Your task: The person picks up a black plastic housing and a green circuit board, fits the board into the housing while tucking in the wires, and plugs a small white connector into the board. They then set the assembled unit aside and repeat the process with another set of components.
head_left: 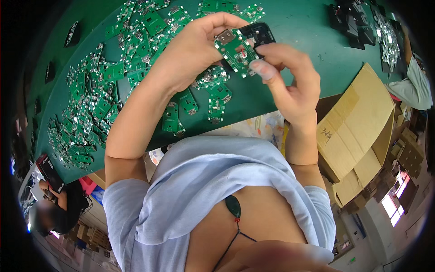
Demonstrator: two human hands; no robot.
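Observation:
Above the green table I hold a green circuit board [235,51] with a silver metal connector at its upper left corner. Just behind it, partly covered by the board, is a black plastic housing [263,35], its inner side showing. My left hand [195,47] is closed around the housing from the left, its fingers curling over the top; its thumb is hidden. My right hand [292,81] pinches the board's lower right edge between thumb and index finger. Beneath my hands, several loose boards [216,90] lie on the table.
A large heap of green boards [102,104] spreads over the left of the green table [290,22]. Black housings [351,25] are piled at the far right. An open cardboard box [358,122] stands beside my right arm. Other people [50,211] sit at the table's ends.

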